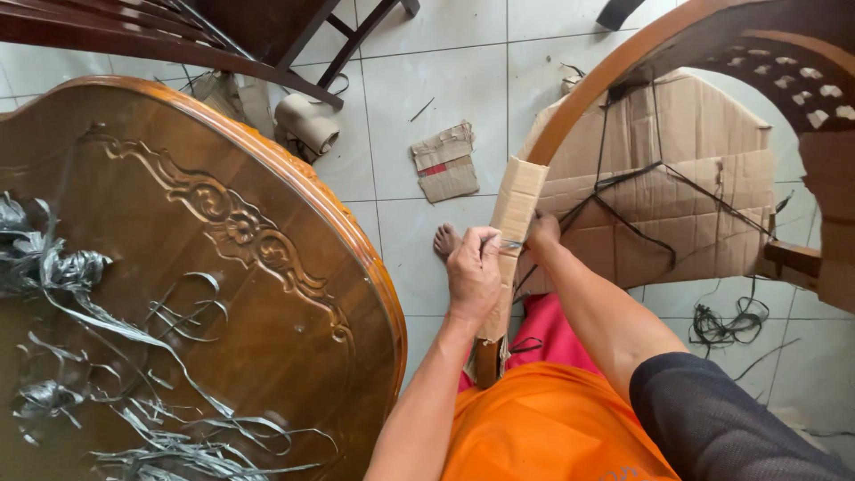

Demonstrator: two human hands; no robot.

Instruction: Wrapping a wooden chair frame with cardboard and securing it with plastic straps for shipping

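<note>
A curved wooden chair part arches from the upper right down toward my lap, and its lower length is wrapped in a strip of brown cardboard. My left hand grips the wrapped part and pinches a thin black strap against the cardboard. On the far side of the same wrapped part rests my right hand, partly hidden by the strip and closed on it. Black straps run from there across a larger cardboard-covered piece behind.
A round carved wooden table fills the left, strewn with grey plastic strap scraps. On the tiled floor lie a cardboard scrap, a tape roll, loose black straps and a dark chair's legs. My bare foot shows below.
</note>
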